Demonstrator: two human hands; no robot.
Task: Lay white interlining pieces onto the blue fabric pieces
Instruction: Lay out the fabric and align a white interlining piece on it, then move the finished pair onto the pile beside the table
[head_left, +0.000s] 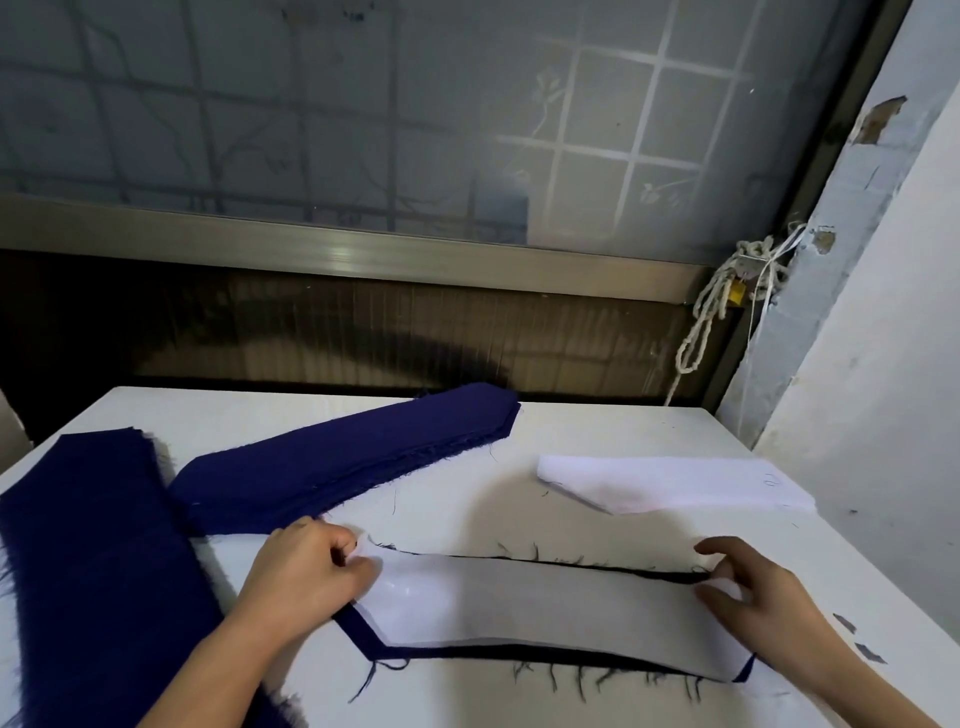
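Note:
A white interlining piece (535, 603) lies on a long blue fabric piece (363, 631) near the table's front edge, so only the blue piece's frayed edges show around it. My left hand (306, 566) pinches the interlining's left tip with curled fingers. At the interlining's right end, my right hand (753, 587) touches the edge with bent fingertips. A stack of white interlining pieces (670, 483) sits at the back right. A pile of blue fabric pieces (343, 457) lies at the back middle.
A wider stack of blue fabric (98, 561) runs along the table's left side. The white table (571, 431) meets a window frame and dark wall behind, with a white wall (857, 364) at the right. A knotted rope (706, 322) hangs in the corner.

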